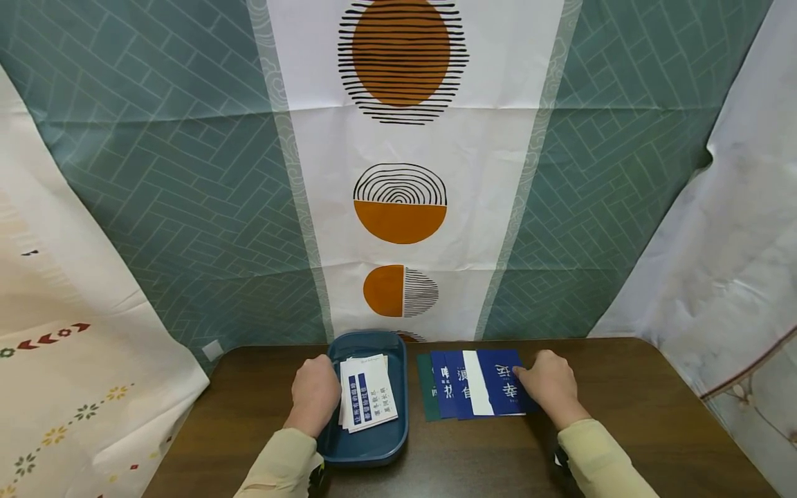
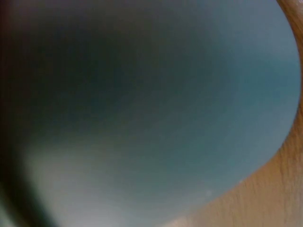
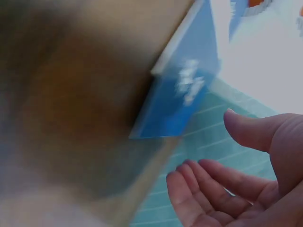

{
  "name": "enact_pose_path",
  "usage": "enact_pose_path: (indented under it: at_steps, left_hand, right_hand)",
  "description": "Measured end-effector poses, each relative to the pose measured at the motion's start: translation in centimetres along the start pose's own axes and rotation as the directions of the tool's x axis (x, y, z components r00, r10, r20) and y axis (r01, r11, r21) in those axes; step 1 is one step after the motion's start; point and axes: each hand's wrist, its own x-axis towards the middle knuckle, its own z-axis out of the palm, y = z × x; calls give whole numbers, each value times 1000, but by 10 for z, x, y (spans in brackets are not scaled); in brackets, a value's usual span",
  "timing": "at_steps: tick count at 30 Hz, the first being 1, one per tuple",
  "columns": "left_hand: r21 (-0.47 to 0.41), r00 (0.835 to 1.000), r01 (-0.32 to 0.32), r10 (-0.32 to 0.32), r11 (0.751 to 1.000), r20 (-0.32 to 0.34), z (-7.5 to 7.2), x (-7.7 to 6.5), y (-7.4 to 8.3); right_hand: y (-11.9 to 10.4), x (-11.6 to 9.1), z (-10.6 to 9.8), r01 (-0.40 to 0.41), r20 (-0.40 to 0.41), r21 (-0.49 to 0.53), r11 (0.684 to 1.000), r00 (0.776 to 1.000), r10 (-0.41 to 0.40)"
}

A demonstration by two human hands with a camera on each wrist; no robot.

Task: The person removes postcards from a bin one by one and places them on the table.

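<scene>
nearest the viewer, 2 pale yellow sleeves (image 1: 607,456) reach forward over a brown wooden surface (image 1: 473,460). the left hand (image 1: 316,393) lies at the left rim of a dark blue tray (image 1: 373,446); its fingers are hidden, so whether they are clamped on the rim cannot be told. the right hand (image 1: 551,387) is just beside the right end of an overlapping row of blue cards (image 1: 504,382); in the right wrist view its thumb stands apart from the loosely bent fingers. white cards (image 1: 376,398) with dark blue bands lie stacked inside the tray. right of the tray, a green card (image 1: 427,391) shows at the row's left end. beyond the surface hangs a green and white cloth (image 1: 398,142) with round orange and black motifs.
</scene>
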Motion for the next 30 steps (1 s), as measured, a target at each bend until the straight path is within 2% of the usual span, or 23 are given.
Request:
enact_pose_path:
  at_steps: [7, 12, 16, 25, 30]
  left_hand:
    - [-5, 1000, -3, 3, 1000, -8, -1, 1, 0]
    - [-10, 1000, -5, 5, 1000, -4, 1, 1, 1]
    - [-6, 1000, -3, 3, 1000, -7, 1, 1, 2]
    - [3, 1000, 17, -17, 1000, -3, 3, 0, 1]
    - [-7, 1000, 10, -10, 1000, -8, 2, 0, 1]
  right_hand:
    - [-40, 0, -10, 125, -82, 43, 991, 989, -121]
    - [-72, -4, -10, 256, -137, 52, 965, 959, -247]
    - [-101, -11, -9, 331, -171, 86, 940, 934, -313]
    - [-161, -31, 9, 447, -185, 190, 874, 891, -416]
    - [-185, -43, 24, 489, -140, 202, 848, 872, -469]
